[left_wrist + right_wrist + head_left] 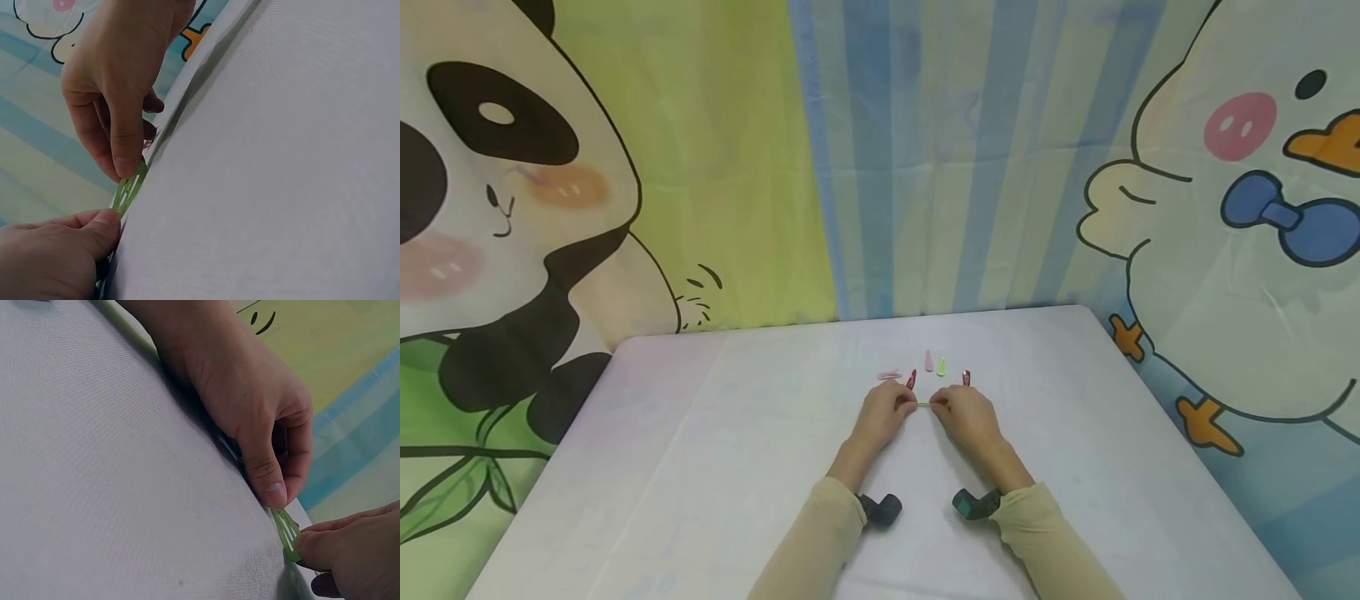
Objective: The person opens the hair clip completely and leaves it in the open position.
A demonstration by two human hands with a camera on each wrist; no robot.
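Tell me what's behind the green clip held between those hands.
Beyond the held clip, on the white table, lie a pink clip, another green clip, two red clips and, farther left, pink pieces I can't count. Anything directly behind the hands is covered.

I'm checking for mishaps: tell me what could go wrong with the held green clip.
Pinched at both ends by the left hand and right hand, the green clip might slip or spring loose. A red clip lies close beyond the left hand and could get nudged.
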